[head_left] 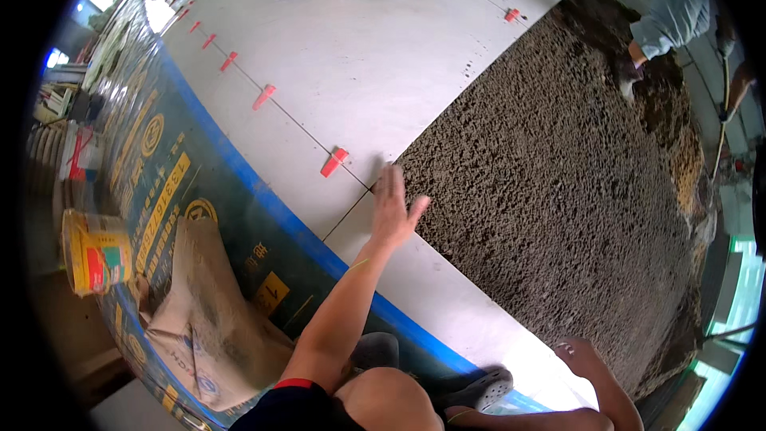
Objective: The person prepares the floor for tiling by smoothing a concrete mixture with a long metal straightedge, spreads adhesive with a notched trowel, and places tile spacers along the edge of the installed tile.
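Head view of a floor being tiled. The left hand (pixel 393 209) lies flat with its grip spread, fingers (pixel 389 181) extended, on the edge of a large white floor tile (pixel 359 72), at the corner where the tile joint (pixel 351 207) meets the bed of coarse grey-brown mortar (pixel 550 183). The tile is smooth, pale and glossy. Six red levelling clips (pixel 334 161) are countable along the nearer joint and two more along the far edge. The right hand (pixel 581 353) rests near the mortar's edge on the nearer tile (pixel 447 303), grip open, holding nothing. Left of the tiles lie a blue-edged printed sheet (pixel 239 191), one tan sack (pixel 199 303) and one yellow bucket (pixel 96 251). Another person (pixel 670 8) crouches at the far corner of the mortar.
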A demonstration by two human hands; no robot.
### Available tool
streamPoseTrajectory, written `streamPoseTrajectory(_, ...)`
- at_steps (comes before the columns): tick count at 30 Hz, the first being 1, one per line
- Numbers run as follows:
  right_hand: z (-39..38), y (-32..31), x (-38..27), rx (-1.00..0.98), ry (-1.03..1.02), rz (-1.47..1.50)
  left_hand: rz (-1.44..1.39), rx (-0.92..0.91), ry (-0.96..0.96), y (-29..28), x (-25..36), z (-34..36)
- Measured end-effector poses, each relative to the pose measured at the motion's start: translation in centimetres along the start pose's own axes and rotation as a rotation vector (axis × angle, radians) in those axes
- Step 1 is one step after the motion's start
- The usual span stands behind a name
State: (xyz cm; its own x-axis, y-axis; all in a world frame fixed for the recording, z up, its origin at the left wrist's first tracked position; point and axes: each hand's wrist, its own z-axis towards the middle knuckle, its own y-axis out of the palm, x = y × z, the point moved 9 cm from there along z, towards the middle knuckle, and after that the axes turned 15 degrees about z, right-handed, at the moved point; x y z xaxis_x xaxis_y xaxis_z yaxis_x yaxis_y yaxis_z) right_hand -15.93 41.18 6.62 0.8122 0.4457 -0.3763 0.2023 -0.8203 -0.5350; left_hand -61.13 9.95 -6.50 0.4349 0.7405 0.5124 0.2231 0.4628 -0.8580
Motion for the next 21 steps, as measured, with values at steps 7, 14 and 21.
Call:
streamPoseTrajectory(7,2.0,-4.9,-0.5,0.105,-0.166,0.139,0.357,0.038,-0.084,-1.1,-0.1,1.1)
streamPoseTrajectory(14,3.4,-7.9,-7.4,0.095,-0.507,0.129,0.177,0.041,-0.232,-7.5,1.7,4.2)
streamPoseTrajectory(21,13.2,-4.9,-30.3,-0.003,-0.796,0.025,0.416,-0.183,-0.228,-10.3,-8.5,12.7)
